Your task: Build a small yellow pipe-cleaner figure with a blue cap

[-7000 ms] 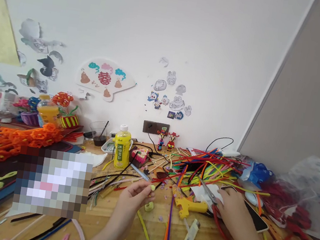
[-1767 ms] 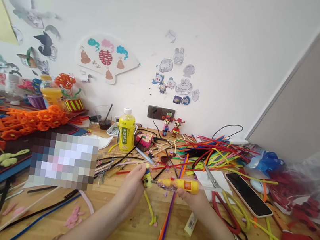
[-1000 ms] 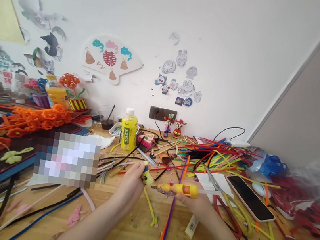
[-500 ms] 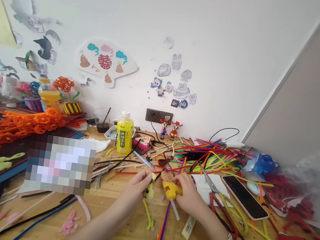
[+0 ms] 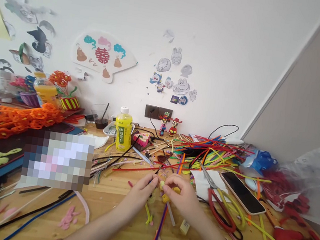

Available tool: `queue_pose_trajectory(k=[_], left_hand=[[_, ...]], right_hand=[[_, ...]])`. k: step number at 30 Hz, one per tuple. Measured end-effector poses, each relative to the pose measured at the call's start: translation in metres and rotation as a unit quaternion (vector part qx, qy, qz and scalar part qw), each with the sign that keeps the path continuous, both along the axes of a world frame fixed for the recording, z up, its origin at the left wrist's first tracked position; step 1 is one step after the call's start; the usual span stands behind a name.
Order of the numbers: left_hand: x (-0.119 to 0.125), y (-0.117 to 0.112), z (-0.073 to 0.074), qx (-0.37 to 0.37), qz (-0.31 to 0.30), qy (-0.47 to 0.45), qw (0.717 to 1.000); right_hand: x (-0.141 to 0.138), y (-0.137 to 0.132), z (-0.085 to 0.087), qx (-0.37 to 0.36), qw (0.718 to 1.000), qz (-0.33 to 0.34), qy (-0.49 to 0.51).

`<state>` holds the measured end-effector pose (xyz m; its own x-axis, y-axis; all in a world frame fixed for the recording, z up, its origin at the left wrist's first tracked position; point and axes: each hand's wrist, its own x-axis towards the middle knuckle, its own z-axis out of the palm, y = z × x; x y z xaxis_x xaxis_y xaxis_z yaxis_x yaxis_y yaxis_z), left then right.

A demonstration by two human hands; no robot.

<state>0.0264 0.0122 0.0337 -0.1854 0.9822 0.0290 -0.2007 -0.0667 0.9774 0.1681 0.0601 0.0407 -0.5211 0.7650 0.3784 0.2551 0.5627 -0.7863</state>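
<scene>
My left hand [image 5: 144, 186] is closed in a pinch at the middle of the table, on a small pale yellow fuzzy craft piece, mostly hidden by the fingers. Close beside it, my right hand [image 5: 182, 192] has thumb and forefinger pinched at a pale yellow bit [image 5: 162, 185] of that piece. The yellow glue gun [image 5: 166, 198] lies on the table, partly behind my right hand. From its rear sticks a whitish glue stick [image 5: 171, 214]. Purple and yellow pipe cleaners [image 5: 158, 232] lie below the hands.
Scissors [image 5: 212, 188] and a phone [image 5: 242, 192] lie to the right. Bundled pipe cleaners [image 5: 212, 150] spread behind them. A yellow drink bottle [image 5: 124, 130] stands at the back, with a cup [image 5: 100, 119] of dark liquid near it. Orange fuzzy flowers [image 5: 24, 120] lie at left.
My right hand has let go of the glue gun, which now rests on the table, and has come over to the pale yellow piece at my left hand. The view has shifted slightly.
</scene>
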Motion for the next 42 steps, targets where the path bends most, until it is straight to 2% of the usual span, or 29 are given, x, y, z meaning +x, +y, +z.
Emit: queue_pose_trajectory(k=[4,8,12,17,27,37,42], left_hand=[[-0.006,0.003,-0.006,-0.024,0.014,-0.038,0.999],[-0.009,0.002,-0.003,-0.017,0.033,-0.052,0.998],[-0.008,0.0,0.003,-0.006,0.02,-0.057,0.998],[-0.008,0.0,0.0,-0.006,0.003,-0.047,0.999],[-0.006,0.001,0.0,0.018,0.014,0.015,1.0],[-0.006,0.0,0.005,0.022,0.036,0.051,0.998],[-0.007,0.0,0.006,0.018,0.048,0.053,0.997]], right_hand=[[0.001,-0.001,-0.001,0.033,0.999,-0.012,-0.017],[-0.003,-0.006,-0.007,0.091,0.996,-0.016,-0.019],[-0.006,-0.009,-0.014,0.131,0.991,-0.02,-0.018],[-0.006,-0.008,-0.016,0.163,0.986,-0.025,-0.031],[-0.003,-0.007,-0.014,0.188,0.979,-0.024,-0.073],[-0.005,-0.011,-0.013,0.167,0.982,-0.024,-0.088],[-0.003,-0.013,-0.009,0.168,0.979,-0.046,-0.103]])
